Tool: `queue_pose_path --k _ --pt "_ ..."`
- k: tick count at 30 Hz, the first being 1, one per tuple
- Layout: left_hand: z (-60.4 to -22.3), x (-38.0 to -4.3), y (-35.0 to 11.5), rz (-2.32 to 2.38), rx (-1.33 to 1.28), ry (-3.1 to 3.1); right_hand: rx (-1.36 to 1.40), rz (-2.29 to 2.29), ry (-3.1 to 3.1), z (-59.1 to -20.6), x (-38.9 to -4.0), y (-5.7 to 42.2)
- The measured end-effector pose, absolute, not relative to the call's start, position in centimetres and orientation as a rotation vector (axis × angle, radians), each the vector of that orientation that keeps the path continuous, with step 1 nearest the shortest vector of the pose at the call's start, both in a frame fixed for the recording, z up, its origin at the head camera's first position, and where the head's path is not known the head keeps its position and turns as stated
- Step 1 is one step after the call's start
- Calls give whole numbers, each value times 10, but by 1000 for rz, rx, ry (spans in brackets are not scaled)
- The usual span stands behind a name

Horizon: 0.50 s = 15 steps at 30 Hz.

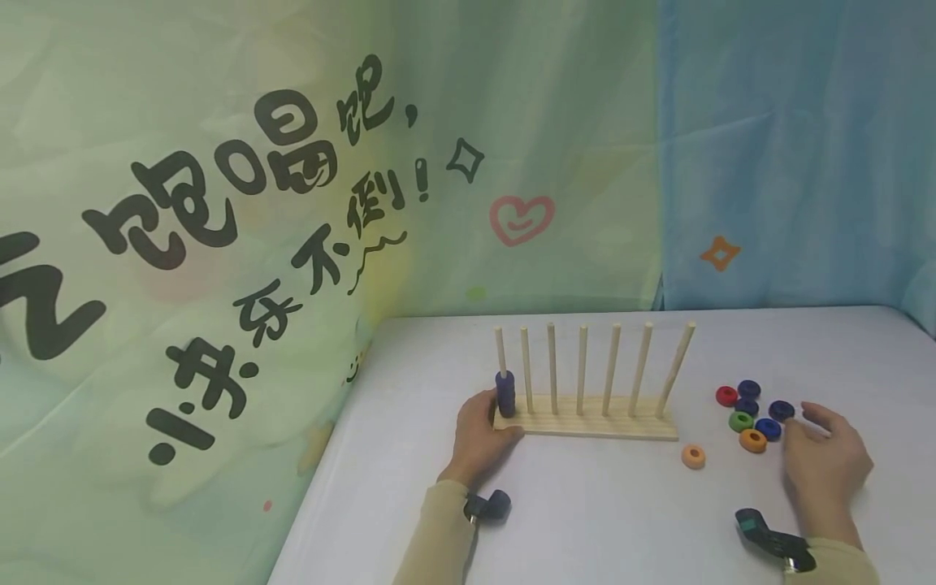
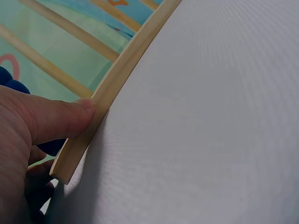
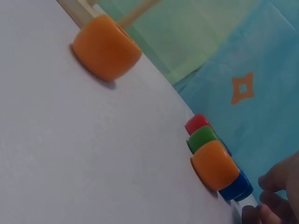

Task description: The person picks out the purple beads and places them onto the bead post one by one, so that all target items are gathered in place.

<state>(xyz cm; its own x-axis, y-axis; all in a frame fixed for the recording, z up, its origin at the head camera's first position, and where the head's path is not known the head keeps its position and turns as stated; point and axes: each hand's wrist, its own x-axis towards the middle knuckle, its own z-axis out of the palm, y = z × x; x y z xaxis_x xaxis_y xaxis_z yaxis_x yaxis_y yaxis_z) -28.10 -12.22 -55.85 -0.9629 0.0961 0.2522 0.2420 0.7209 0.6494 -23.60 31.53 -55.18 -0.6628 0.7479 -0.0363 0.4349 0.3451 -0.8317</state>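
Observation:
A wooden peg stand with several upright pegs sits on the white table. Dark blue beads are stacked on its leftmost peg. My left hand grips the base at that end, the thumb lying on its front edge. To the right of the stand lies a loose group of ring beads: a red bead, a green bead, an orange bead and several blue ones. Beside the group's right edge is my right hand, fingers loosely bent, close to a dark blue bead.
A lighter orange bead lies apart, near the stand's front right corner. Behind the table hangs a blue and green curtain with printed shapes. Dark wrist devices are strapped over both sleeves.

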Motion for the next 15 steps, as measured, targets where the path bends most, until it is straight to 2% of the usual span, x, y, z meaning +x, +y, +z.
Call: queue_pose_path --k 15 --pt "-556 -280 -125 -1065 -260 -2712 -940 1102 -2493 -561 -243 315"
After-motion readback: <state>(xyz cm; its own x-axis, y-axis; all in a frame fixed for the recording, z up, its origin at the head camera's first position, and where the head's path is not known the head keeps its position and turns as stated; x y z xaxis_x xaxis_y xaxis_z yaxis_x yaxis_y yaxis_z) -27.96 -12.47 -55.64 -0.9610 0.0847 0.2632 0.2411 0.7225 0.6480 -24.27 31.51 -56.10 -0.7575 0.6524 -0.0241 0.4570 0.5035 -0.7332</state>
